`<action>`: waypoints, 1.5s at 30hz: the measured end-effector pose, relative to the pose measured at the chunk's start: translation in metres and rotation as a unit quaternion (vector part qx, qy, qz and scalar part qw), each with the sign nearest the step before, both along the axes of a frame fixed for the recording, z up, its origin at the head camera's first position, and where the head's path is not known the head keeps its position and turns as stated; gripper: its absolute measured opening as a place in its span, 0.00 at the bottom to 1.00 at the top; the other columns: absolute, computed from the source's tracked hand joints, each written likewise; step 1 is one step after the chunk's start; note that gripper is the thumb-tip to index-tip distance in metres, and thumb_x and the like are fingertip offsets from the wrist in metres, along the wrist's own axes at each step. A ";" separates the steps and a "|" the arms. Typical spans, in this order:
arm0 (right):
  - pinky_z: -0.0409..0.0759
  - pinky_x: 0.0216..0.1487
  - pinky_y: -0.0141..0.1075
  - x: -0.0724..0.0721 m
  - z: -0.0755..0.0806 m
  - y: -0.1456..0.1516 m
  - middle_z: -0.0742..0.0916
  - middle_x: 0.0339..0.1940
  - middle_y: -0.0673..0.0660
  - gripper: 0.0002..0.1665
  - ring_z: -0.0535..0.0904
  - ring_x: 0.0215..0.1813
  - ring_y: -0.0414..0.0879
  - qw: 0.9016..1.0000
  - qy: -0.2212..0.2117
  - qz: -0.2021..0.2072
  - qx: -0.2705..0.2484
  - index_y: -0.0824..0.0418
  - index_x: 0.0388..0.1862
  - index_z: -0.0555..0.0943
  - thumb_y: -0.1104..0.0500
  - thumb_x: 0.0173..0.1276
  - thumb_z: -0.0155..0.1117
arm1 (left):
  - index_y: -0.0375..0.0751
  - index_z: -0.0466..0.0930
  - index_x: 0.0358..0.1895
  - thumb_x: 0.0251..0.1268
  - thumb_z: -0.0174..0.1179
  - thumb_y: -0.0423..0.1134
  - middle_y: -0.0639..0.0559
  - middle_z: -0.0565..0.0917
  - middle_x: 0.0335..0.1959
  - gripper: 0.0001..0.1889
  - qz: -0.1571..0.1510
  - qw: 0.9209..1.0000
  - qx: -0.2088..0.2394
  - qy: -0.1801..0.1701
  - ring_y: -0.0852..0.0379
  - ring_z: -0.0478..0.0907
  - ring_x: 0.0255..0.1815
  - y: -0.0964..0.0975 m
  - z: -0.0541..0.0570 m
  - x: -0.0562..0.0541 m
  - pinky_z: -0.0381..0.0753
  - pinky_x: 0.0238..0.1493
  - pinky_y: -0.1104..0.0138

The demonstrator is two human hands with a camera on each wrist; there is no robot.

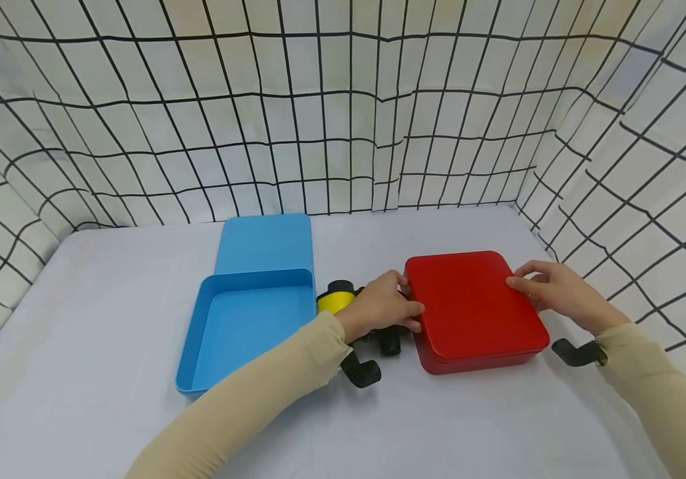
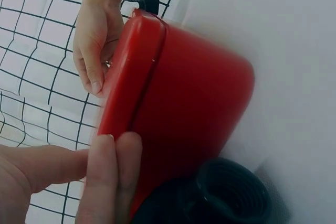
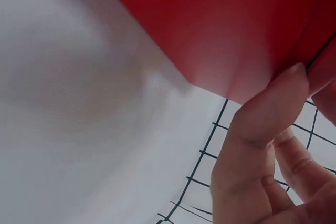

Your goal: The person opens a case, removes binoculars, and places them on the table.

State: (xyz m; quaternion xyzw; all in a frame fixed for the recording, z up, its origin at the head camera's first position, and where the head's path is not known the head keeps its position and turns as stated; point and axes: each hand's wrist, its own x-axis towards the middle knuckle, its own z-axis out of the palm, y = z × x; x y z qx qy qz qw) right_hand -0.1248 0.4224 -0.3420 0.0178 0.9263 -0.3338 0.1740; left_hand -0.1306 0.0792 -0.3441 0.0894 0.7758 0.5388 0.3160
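Note:
A red box (image 1: 468,306) with its red lid on sits right of the middle of the table. My left hand (image 1: 381,306) holds its left side, thumb at the lid's edge. In the left wrist view its fingertips (image 2: 126,156) lie along the seam between lid and box. At the opposite side, my right hand (image 1: 558,293) grips the lid's right edge, and the right wrist view shows a finger (image 3: 270,106) right at the seam. A yellow and black object (image 1: 335,303) with round black ends lies beneath and beside my left hand, partly hidden by it.
An open blue box (image 1: 259,332) stands to the left, partly behind my left sleeve, with a blue lid (image 1: 267,243) behind it. Black wire mesh (image 1: 348,140) backed by white cloth surrounds the white table (image 1: 79,332) at the back and sides.

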 end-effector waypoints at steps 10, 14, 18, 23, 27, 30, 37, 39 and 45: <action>0.87 0.51 0.43 0.002 0.000 0.001 0.85 0.60 0.68 0.39 0.87 0.46 0.47 1.000 -0.010 -0.009 -0.007 0.63 0.70 0.70 0.35 0.76 0.59 | 0.38 0.66 0.66 0.71 0.66 0.39 0.44 0.86 0.41 0.26 -0.003 1.000 0.011 -0.002 0.42 0.91 0.42 -0.001 -0.003 0.001 0.89 0.49 0.64; 0.86 0.49 0.40 0.002 0.001 0.000 0.86 0.58 0.67 0.39 0.87 0.46 0.47 1.000 -0.005 -0.010 -0.008 0.63 0.70 0.70 0.35 0.76 0.59 | 0.38 0.66 0.66 0.71 0.66 0.39 0.44 0.86 0.40 0.26 -0.003 1.000 0.010 -0.001 0.42 0.91 0.42 -0.001 -0.003 0.000 0.89 0.50 0.64; 0.86 0.48 0.38 0.002 0.001 0.000 0.87 0.56 0.65 0.38 0.87 0.45 0.47 1.000 -0.002 -0.015 -0.012 0.63 0.69 0.71 0.36 0.76 0.59 | 0.39 0.66 0.66 0.71 0.66 0.39 0.45 0.86 0.41 0.26 -0.003 1.000 0.007 -0.001 0.42 0.91 0.42 -0.002 -0.002 0.000 0.89 0.50 0.63; 0.87 0.49 0.40 0.001 0.000 0.001 0.88 0.56 0.65 0.39 0.87 0.45 0.46 1.000 -0.003 -0.015 -0.015 0.65 0.71 0.70 0.36 0.77 0.59 | 0.40 0.66 0.66 0.71 0.67 0.39 0.45 0.86 0.41 0.27 -0.002 1.000 0.006 -0.002 0.42 0.91 0.42 -0.002 -0.002 0.000 0.89 0.51 0.63; 0.88 0.50 0.42 0.002 0.001 0.000 0.88 0.56 0.64 0.40 0.87 0.46 0.45 1.000 -0.006 -0.020 -0.016 0.65 0.71 0.70 0.36 0.76 0.59 | 0.40 0.66 0.66 0.71 0.67 0.39 0.45 0.86 0.42 0.26 -0.004 1.000 0.007 -0.003 0.42 0.91 0.42 -0.002 -0.002 -0.001 0.89 0.50 0.64; 0.88 0.50 0.42 0.002 0.002 -0.001 0.88 0.55 0.63 0.40 0.87 0.46 0.45 1.000 -0.007 -0.024 -0.019 0.65 0.71 0.70 0.36 0.76 0.60 | 0.39 0.66 0.66 0.71 0.66 0.39 0.45 0.86 0.42 0.26 -0.004 1.000 0.008 -0.003 0.43 0.91 0.42 -0.002 -0.001 -0.001 0.89 0.50 0.64; 0.88 0.52 0.44 0.002 0.004 -0.001 0.88 0.55 0.63 0.41 0.88 0.46 0.45 0.999 -0.017 -0.033 -0.029 0.65 0.72 0.69 0.36 0.76 0.60 | 0.38 0.66 0.66 0.71 0.66 0.39 0.44 0.86 0.42 0.26 -0.004 1.000 0.009 -0.003 0.44 0.91 0.41 -0.002 -0.001 -0.002 0.89 0.50 0.65; 0.88 0.53 0.46 0.002 0.003 -0.001 0.88 0.56 0.64 0.41 0.88 0.47 0.46 0.999 -0.017 -0.035 -0.030 0.65 0.72 0.69 0.37 0.76 0.60 | 0.38 0.66 0.66 0.71 0.66 0.39 0.44 0.86 0.42 0.26 -0.005 1.000 0.009 -0.003 0.44 0.92 0.41 -0.001 -0.001 -0.002 0.88 0.51 0.65; 0.89 0.53 0.47 0.001 0.002 0.000 0.88 0.57 0.66 0.41 0.88 0.46 0.46 0.999 -0.013 -0.038 -0.032 0.65 0.72 0.69 0.37 0.75 0.61 | 0.37 0.66 0.66 0.71 0.66 0.38 0.43 0.86 0.42 0.26 -0.006 1.000 0.012 -0.004 0.44 0.91 0.41 0.000 -0.002 -0.001 0.88 0.53 0.63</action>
